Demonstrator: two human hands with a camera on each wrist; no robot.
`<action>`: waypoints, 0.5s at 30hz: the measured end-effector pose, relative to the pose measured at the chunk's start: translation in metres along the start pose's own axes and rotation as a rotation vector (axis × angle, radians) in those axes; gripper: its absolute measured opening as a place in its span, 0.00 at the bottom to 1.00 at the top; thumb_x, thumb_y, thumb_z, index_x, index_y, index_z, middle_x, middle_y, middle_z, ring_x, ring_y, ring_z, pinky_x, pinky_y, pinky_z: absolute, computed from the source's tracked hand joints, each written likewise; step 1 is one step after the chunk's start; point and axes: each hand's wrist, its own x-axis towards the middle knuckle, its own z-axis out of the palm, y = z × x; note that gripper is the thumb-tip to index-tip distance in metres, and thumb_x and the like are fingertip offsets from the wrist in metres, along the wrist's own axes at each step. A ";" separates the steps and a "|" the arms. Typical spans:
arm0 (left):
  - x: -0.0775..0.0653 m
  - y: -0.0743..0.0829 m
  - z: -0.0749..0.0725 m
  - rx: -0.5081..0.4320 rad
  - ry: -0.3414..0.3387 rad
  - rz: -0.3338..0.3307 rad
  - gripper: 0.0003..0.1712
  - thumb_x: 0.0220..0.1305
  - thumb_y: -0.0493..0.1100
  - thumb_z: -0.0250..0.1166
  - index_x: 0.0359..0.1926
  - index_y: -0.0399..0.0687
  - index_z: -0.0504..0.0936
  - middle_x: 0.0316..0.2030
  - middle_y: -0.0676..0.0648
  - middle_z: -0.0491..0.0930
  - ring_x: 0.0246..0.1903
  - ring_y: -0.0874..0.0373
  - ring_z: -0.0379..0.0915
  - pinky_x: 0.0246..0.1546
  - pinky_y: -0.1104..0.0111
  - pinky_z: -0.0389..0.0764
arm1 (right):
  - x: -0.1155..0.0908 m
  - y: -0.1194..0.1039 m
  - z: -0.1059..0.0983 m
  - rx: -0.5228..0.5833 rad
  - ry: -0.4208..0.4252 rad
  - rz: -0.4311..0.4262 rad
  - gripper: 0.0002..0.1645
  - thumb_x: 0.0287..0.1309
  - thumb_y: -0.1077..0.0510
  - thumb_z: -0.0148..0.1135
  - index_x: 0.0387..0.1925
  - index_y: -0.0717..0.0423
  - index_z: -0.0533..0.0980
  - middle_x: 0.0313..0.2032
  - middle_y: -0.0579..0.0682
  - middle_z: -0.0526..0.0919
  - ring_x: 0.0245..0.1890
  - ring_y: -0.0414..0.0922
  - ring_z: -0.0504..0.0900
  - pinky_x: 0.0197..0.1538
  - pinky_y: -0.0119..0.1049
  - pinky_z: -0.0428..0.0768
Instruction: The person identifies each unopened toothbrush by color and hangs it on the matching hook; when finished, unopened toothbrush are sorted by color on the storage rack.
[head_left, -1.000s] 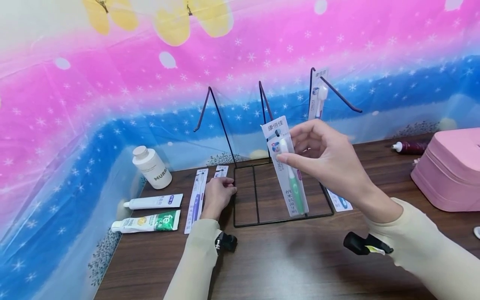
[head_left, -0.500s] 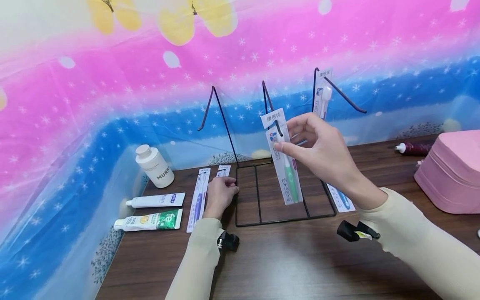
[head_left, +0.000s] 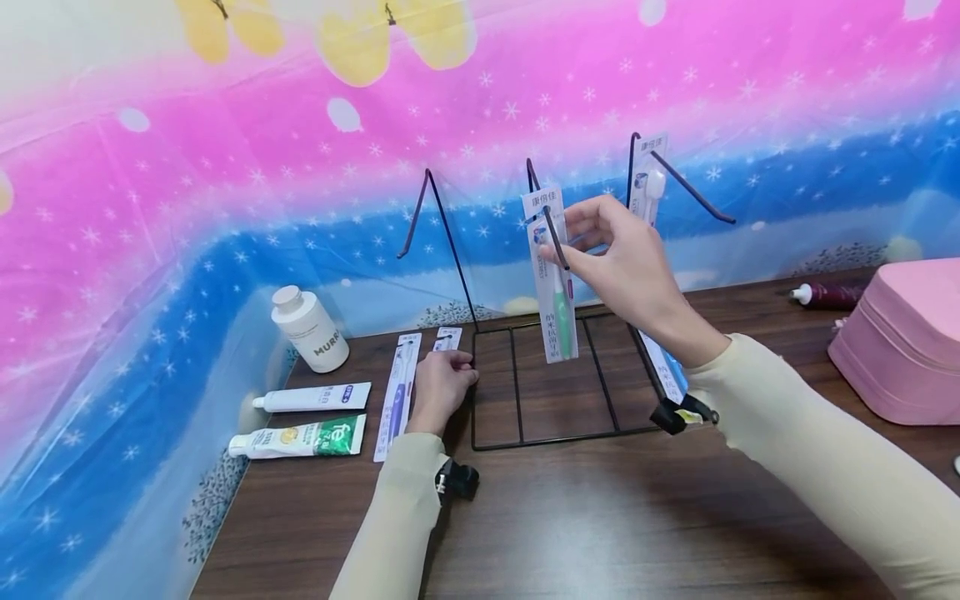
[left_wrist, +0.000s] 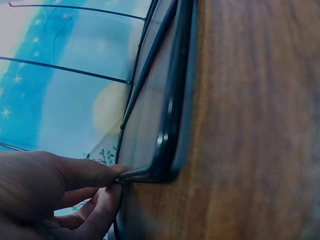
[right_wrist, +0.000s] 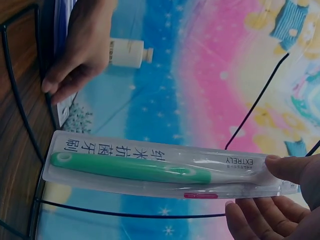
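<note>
My right hand [head_left: 622, 262] pinches a packaged toothbrush [head_left: 562, 325] with a green handle near the top of its card, thumb in front. The middle hook [head_left: 557, 242] of a black wire rack [head_left: 570, 439] passes through the card's hole, its tip sticking out in front. In the right wrist view the green toothbrush [right_wrist: 135, 169] spans the gap between wires. My left hand [head_left: 442, 387] sits at the rack's left side; the left wrist view has its thumb and fingers pinching the base wire [left_wrist: 145, 175]. Another packaged toothbrush [head_left: 651, 187] hangs at the right hook.
A purple packaged toothbrush [head_left: 396, 400] lies left of the rack, beside another card [head_left: 447, 337] partly under my left hand. Farther left are two toothpaste tubes [head_left: 315, 397] and a white bottle [head_left: 310, 329]. A pink case [head_left: 900, 342] and dark red tube [head_left: 828, 296] stand right.
My right hand has moved up and back, sliding the green toothbrush's card along the middle hook, whose tip now shows in front. The left hand has stayed on the rack.
</note>
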 end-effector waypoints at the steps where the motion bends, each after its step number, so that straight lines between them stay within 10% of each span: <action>1: 0.000 0.000 0.000 0.000 0.001 0.001 0.12 0.58 0.35 0.69 0.45 0.39 0.86 0.35 0.47 0.84 0.35 0.55 0.77 0.34 0.64 0.78 | 0.003 0.001 0.001 0.002 0.002 0.001 0.29 0.53 0.38 0.69 0.52 0.47 0.74 0.39 0.39 0.83 0.40 0.36 0.78 0.47 0.41 0.73; 15: 0.001 0.000 0.000 -0.002 0.005 -0.006 0.13 0.58 0.35 0.69 0.45 0.40 0.86 0.35 0.47 0.84 0.36 0.54 0.77 0.35 0.64 0.78 | 0.030 0.010 0.012 0.007 0.008 0.039 0.29 0.55 0.42 0.68 0.54 0.51 0.73 0.42 0.44 0.81 0.40 0.38 0.77 0.43 0.38 0.75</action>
